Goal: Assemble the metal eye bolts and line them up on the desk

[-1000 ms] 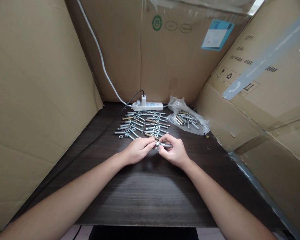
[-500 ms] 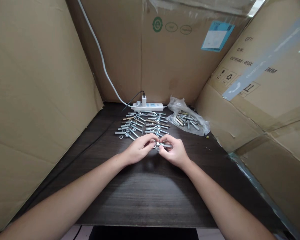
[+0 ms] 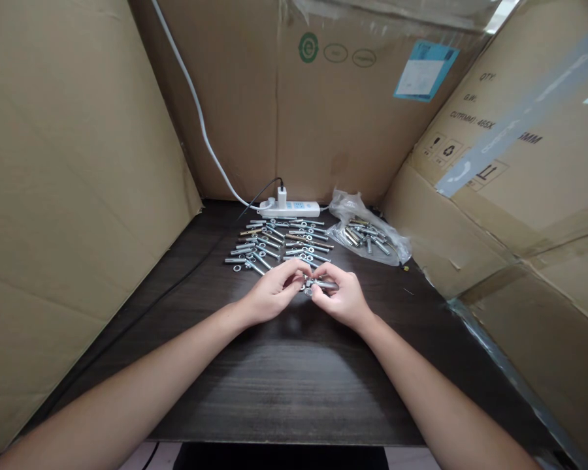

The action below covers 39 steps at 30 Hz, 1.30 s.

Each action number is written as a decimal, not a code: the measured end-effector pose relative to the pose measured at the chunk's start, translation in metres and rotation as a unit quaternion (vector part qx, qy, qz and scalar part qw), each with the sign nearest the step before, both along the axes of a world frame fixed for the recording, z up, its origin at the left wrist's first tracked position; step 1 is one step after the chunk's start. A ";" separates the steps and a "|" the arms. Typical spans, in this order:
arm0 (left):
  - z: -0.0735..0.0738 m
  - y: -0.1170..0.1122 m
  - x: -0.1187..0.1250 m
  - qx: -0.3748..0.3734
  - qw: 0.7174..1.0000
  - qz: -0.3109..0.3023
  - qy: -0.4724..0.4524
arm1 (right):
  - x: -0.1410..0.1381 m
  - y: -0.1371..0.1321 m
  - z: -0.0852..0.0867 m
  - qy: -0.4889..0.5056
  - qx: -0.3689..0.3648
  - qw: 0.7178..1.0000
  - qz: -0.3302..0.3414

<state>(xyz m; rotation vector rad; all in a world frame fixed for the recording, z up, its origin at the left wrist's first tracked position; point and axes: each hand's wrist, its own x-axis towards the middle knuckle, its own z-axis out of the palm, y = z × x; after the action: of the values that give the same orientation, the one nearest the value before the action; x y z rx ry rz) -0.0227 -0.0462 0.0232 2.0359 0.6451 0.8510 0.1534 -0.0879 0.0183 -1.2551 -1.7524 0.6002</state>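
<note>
In the middle of the table, my right hand (image 3: 342,295) is closed round a silver expansion bolt (image 3: 327,284), whose sleeve lies between thumb and fingers. My left hand (image 3: 277,292) meets it from the other side, its fingertips pinched at the bolt's nut (image 3: 310,281). A small ring, seemingly a washer (image 3: 308,292), shows just below the nut; whether it touches the fingers I cannot tell. Behind my hands lie rows of bolts, sleeves (image 3: 245,251) and washers, the nearest partly hidden by my fingers. One loose washer (image 3: 237,268) lies at the left front of the rows.
A clear plastic bag (image 3: 394,251) with several expansion bolts lies at the back right. Behind the rows stands a white power strip (image 3: 298,209) with a plugged-in charger (image 3: 282,196). A black cable (image 3: 176,285) crosses the table's left side. Cardboard walls (image 3: 235,98) enclose the table.
Very little differs. My fingertips and the nut have shifted slightly at the bolt's end, while both hands keep their place and grip.
</note>
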 end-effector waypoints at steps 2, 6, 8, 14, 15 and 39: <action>0.000 -0.001 0.001 0.011 1.000 0.003 -0.003 | 0.000 0.000 0.000 -0.001 -0.003 1.000 -0.001; -0.001 0.001 0.000 -0.020 1.000 -0.001 0.012 | 0.000 -0.001 0.001 0.003 -0.005 1.000 0.000; -0.002 0.003 -0.001 -0.031 0.999 -0.015 0.032 | -0.001 -0.001 0.003 0.004 -0.008 1.000 0.001; -0.003 0.004 -0.001 -0.035 0.998 -0.016 0.054 | -0.001 -0.001 0.003 0.000 0.002 1.000 0.003; -0.002 0.003 -0.001 -0.037 0.998 -0.007 0.040 | -0.001 0.000 0.003 0.000 0.003 1.000 0.003; 0.002 -0.002 0.001 -0.015 1.000 0.004 0.002 | -0.001 0.000 0.000 -0.004 -0.001 1.000 -0.003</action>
<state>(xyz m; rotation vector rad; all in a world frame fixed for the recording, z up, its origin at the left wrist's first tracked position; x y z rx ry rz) -0.0218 -0.0478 0.0251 2.0087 0.6657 0.8377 0.1525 -0.0882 0.0186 -1.2657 -1.7537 0.5940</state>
